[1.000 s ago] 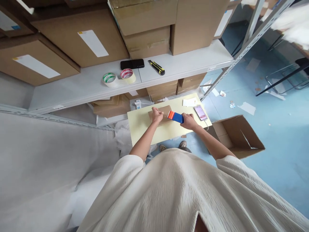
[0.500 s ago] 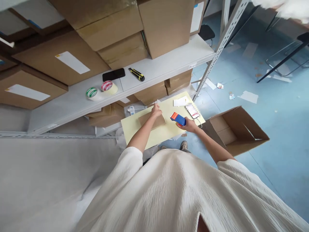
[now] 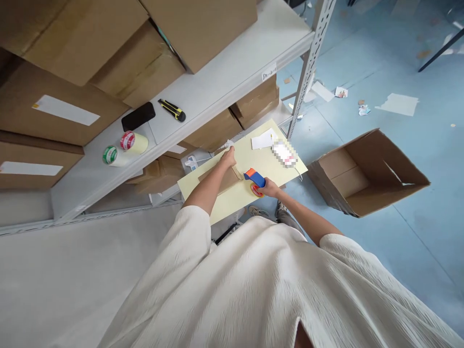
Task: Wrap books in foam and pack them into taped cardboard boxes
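Observation:
My right hand (image 3: pixel 271 187) grips a blue and orange tape dispenser (image 3: pixel 256 178), with a red-centred tape roll (image 3: pixel 257 190) showing under it. The dispenser is over a pale yellow board (image 3: pixel 232 203), just right of a flat brown cardboard box (image 3: pixel 226 182). A narrow tan strip, perhaps tape, shows at the box's right end. At the box's far edge is my left hand (image 3: pixel 228 157), its fingers closed. Whitish crumpled material (image 3: pixel 228 143) shows just beyond those fingers; what they pinch is hidden. White paper (image 3: pixel 263 139) and a blurred-out phone-like object (image 3: pixel 284 153) lie on the board.
On the shelf (image 3: pixel 213 77) lie a black phone (image 3: pixel 138 116), a yellow-black box cutter (image 3: pixel 172 110) and two tape rolls (image 3: pixel 134 142). Cardboard boxes (image 3: pixel 137 63) are stacked behind them. An open carton (image 3: pixel 369 174) stands on the blue floor at right, near the metal upright (image 3: pixel 308 67).
My view has shifted. The tape dispenser has come nearer the box's right end, and its red roll shows more. A tan strip is now visible there. My left hand stays at the far edge.

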`<state>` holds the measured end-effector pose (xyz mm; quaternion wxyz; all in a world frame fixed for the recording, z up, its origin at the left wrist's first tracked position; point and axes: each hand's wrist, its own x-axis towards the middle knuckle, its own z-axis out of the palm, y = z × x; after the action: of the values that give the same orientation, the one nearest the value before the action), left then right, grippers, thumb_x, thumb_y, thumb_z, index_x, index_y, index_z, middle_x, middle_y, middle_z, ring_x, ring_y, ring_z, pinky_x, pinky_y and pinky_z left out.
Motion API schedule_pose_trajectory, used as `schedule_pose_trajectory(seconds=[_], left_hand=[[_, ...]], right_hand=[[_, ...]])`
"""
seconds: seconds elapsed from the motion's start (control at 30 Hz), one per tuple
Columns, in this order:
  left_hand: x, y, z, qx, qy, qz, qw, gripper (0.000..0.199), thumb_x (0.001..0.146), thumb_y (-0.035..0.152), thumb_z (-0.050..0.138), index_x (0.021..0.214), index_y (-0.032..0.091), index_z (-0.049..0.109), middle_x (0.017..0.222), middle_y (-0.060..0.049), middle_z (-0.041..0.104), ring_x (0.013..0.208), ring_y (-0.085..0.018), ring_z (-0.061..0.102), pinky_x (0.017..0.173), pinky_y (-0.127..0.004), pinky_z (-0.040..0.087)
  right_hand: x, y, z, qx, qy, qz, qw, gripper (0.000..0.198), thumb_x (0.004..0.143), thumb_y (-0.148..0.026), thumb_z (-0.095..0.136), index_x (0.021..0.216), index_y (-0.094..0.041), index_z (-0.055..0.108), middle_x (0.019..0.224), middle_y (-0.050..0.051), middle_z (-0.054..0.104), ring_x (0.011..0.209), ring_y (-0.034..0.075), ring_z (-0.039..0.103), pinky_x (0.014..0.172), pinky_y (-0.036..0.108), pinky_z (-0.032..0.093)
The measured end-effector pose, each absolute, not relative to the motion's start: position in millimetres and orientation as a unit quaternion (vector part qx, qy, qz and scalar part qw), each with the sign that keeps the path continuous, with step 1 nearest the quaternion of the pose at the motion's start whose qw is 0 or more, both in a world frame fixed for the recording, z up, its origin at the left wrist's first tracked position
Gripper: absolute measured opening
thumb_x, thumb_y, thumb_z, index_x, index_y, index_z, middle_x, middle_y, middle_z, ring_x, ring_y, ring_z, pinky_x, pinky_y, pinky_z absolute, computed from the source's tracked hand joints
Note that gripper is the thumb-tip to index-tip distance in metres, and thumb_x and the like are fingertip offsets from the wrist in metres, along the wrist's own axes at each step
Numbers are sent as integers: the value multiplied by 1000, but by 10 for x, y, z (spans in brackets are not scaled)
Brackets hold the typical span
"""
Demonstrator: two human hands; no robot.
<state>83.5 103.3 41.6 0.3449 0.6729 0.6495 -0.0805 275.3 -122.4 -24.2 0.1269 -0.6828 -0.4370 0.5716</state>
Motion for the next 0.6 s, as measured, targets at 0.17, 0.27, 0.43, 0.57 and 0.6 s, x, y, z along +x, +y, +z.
schedule_pose_trajectory(seconds=[0.17,0.27,0.43,0.57,0.6], left_hand=[[906,1074,227,667,650,-171,323,73,71,10,93,134,26,59,127,-18,74,137,-41,65,119,-54,46],[946,1080,123,692,621,-226,289,76,75,11,91,141,24,56,124,-20,74,140,-46,65,123,-60,42],[973,1063,12,726,574,-277,257,71,82,6,83,147,16,55,126,-24,74,139,-46,67,129,-62,33],[965,1030,-40,739,557,-253,281,51,86,8,81,134,16,64,123,-23,74,140,-46,66,132,-62,23],[960,1023,-52,743,549,-252,287,46,86,8,82,128,17,66,120,-22,74,139,-45,66,132,-61,22]], right_hand=[[2658,-1192,-366,-658,-379,637,131,45,81,-39,93,112,-23,64,105,7,80,93,25,75,66,31,53],[2621,-1162,-424,-649,-348,662,140,43,80,-35,93,111,-23,65,104,7,80,95,26,76,66,30,54],[2552,-1100,-513,-633,-317,691,146,38,78,-31,93,103,-23,66,95,5,79,93,27,76,63,29,54],[2479,-1060,-582,-620,-319,701,146,35,77,-30,93,99,-23,67,89,3,76,89,25,75,61,28,52],[2460,-1054,-597,-617,-323,703,145,34,77,-30,93,98,-23,67,88,3,76,88,25,74,61,28,52]])
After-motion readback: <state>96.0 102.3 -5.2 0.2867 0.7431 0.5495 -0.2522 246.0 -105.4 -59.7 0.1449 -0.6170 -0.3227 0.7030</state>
